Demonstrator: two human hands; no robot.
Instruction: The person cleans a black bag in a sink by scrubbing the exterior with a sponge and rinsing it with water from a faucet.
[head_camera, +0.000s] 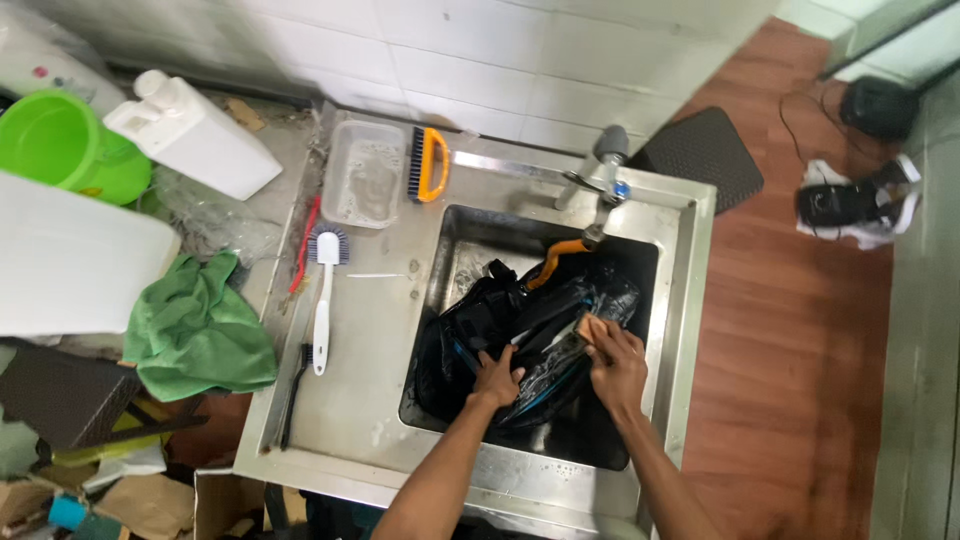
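We note a black bag (520, 340), glossy and wet, crumpled in the steel sink (680, 300) basin. Left hand (497, 378) presses flat on its fabric; right hand (617, 365) closes its grip on a tan block (591, 326), partly hidden. A white-handled brush (322, 300) lies on the drainboard.

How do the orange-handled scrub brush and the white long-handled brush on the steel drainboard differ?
The orange-handled scrub brush is short and broad with a loop grip; the white long-handled brush is slim, with a small head of dark and white bristles. The orange one lies near the wall beside a clear plastic tub; the white one lies lower, near the drainboard's left edge. Both lie untouched, pointing roughly away from the person.
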